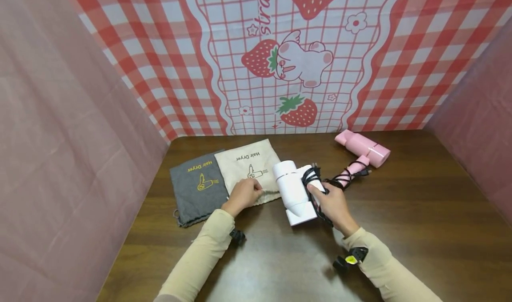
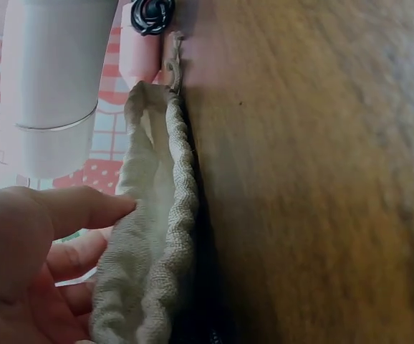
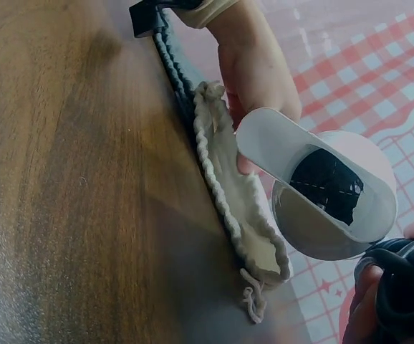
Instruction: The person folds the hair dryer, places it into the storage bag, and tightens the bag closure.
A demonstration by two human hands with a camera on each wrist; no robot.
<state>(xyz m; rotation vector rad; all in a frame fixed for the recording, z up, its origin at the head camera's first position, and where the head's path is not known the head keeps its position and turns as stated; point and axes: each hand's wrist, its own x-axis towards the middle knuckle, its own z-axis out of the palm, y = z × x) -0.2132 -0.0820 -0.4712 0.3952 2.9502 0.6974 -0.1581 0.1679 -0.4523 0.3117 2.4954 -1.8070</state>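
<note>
My left hand (image 1: 244, 194) pinches the upper lip of a cream drawstring bag (image 1: 236, 159) printed "Hair Dryer". Its gathered mouth (image 2: 137, 251) gapes open towards me in both wrist views. My right hand (image 1: 335, 206) grips the folded handle of a white hair dryer (image 1: 291, 188), with a black cord (image 1: 312, 176) wound round that handle. Held above the table just right of the bag, the dryer overlaps the bag's right edge in the head view. The flat nozzle (image 3: 264, 140) shows in the right wrist view, with the dryer close to the bag's mouth.
A grey drawstring bag (image 1: 186, 197) with yellow print lies left of the cream one, partly under it. Behind my right hand lies a pink hair dryer (image 1: 366, 147), its black cord around the handle. Strawberry-print cloth (image 1: 224, 84) hangs along the table's back edge.
</note>
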